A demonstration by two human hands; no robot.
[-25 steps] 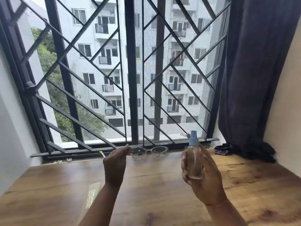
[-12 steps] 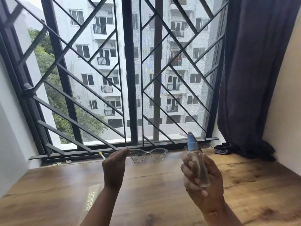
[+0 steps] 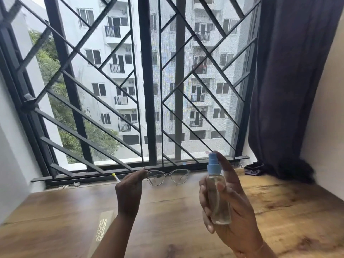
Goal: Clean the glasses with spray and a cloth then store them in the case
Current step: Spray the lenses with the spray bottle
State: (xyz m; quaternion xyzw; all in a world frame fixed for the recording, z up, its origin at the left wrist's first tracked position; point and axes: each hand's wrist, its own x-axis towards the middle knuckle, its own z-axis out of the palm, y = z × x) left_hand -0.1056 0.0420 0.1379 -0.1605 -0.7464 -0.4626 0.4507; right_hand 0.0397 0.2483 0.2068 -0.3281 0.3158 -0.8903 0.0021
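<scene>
The left hand (image 3: 129, 189), fingertips drawn together, pinches one arm of the clear-framed glasses (image 3: 167, 176), whose lenses face the viewer. Just right of the glasses, the right hand (image 3: 230, 211) curls round a clear spray bottle (image 3: 217, 198) with a blue nozzle. A wooden table (image 3: 176, 229) spreads below the glasses, and a window grille (image 3: 149, 90) stands behind them.

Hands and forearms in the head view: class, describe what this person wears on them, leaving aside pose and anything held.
The left hand and right hand are bare: no gloves, no rings that show. Both forearms are bare as well, with no sleeves in view. A thin thread-like band shows at the right wrist; the left wrist shows no watch or bracelet.
</scene>
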